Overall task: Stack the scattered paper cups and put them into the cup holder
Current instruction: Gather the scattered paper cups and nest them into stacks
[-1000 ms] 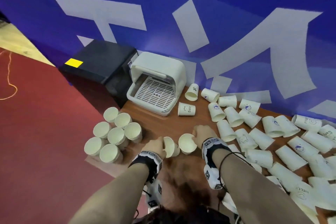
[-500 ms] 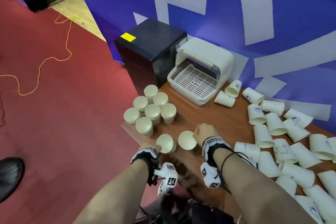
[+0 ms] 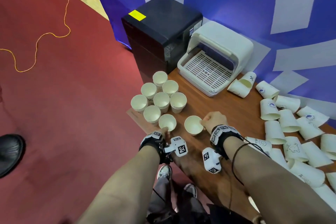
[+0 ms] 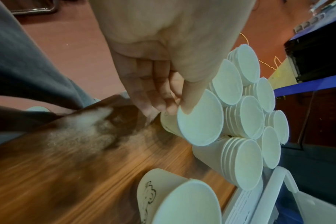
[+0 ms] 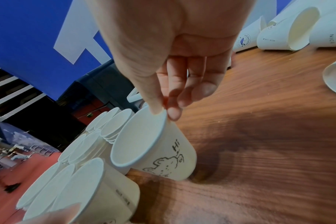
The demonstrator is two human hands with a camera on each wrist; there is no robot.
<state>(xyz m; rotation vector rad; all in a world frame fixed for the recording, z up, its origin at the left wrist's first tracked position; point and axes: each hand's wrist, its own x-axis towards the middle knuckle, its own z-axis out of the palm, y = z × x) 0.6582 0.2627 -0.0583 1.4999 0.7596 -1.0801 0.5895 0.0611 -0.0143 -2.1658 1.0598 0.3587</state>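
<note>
Two white paper cups stand upright near the front left of the wooden table (image 3: 227, 114). My left hand (image 3: 165, 131) pinches the rim of the left cup (image 3: 167, 123) (image 4: 199, 119), which is right beside the cup stacks (image 3: 161, 96). My right hand (image 3: 203, 122) pinches the rim of the right cup (image 3: 193, 125) between thumb and forefinger (image 5: 173, 113); this cup (image 5: 144, 145) bears a "Hi" drawing. The white cup holder (image 3: 214, 60) stands open at the back, its slatted tray bare. Several loose cups (image 3: 291, 123) lie on their sides to the right.
A black cabinet (image 3: 161, 23) stands against the blue wall behind the table's left end. Red carpet lies to the left, with a yellow cord (image 3: 36, 42) and another person's black shoe (image 3: 9, 151). The table's left edge runs just beside the stacks.
The two cups, held tilted toward each other a second ago, are upright and further apart; the left one has moved next to the stacks. The head view has swung left.
</note>
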